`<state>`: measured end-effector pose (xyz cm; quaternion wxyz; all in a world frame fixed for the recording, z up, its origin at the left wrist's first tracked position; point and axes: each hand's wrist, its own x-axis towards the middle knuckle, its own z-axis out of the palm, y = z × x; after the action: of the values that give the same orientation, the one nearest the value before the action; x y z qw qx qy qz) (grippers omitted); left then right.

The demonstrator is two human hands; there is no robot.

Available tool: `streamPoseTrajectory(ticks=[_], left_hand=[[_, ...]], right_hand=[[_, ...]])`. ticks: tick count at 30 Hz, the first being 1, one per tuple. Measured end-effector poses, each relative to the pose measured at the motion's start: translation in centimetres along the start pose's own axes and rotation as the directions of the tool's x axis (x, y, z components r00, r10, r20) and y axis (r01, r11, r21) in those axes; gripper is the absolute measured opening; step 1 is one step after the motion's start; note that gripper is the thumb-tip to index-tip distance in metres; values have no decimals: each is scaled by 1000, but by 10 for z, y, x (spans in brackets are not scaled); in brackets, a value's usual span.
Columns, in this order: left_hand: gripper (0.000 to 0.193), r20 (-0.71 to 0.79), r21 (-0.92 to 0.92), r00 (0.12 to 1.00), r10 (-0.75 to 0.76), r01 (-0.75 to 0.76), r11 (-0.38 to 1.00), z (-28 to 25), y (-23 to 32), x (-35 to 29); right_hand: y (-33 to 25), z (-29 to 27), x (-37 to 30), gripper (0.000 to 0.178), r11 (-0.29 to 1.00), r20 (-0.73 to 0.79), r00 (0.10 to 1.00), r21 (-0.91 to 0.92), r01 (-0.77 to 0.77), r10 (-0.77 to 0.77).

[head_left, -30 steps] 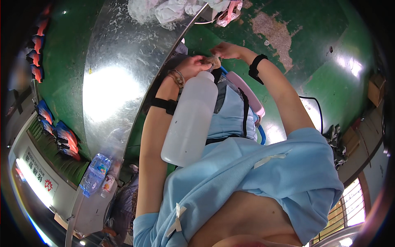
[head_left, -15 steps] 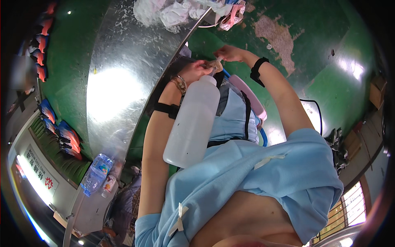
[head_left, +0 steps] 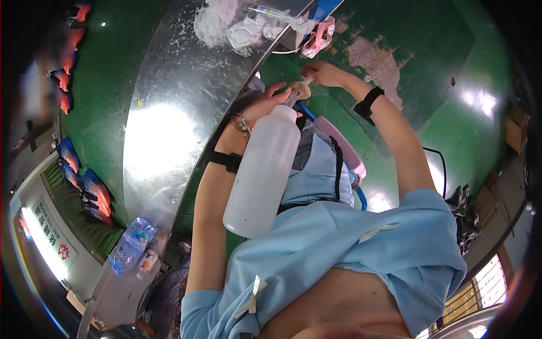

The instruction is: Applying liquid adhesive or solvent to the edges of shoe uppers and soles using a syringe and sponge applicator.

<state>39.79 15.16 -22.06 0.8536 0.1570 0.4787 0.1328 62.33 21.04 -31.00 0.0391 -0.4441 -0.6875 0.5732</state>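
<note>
I have the left grip (head_left: 264,108) around a translucent bottle (head_left: 265,172), the right grip (head_left: 323,73) pinching a pale piece (head_left: 308,80); white wads (head_left: 245,33) lie far on the metal bench (head_left: 175,73), green floor (head_left: 432,90) right.

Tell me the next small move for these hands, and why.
Probably steady the small brownish piece with the left hand. It appears just beyond the neck of the translucent white bottle, between the left hand and the right hand, whose fingertips are near its pale end. How firmly either hand grips is unclear.
</note>
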Motion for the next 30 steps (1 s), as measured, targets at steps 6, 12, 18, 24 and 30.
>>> streamPoseTrajectory(ticks=[6,12,18,24,30], left_hand=[[48,175,6,981,-87,88,996,18,13,-16],[80,258,175,964,64,-112,978,38,17,-48],[107,387,237,831,399,-508,828,59,26,-101],[112,357,326,706,611,-707,627,77,26,-188],[108,319,486,308,897,-865,124,77,38,-267]], right_hand=[[-31,-13,-28,41,996,-59,996,61,-68,72],[-61,-17,-50,32,986,-214,964,-100,137,-156],[-144,-37,-93,11,492,-208,501,-680,544,-840],[-234,-49,-124,11,104,58,291,-854,510,-955],[-282,-86,-146,15,128,-98,119,-953,276,-988]])
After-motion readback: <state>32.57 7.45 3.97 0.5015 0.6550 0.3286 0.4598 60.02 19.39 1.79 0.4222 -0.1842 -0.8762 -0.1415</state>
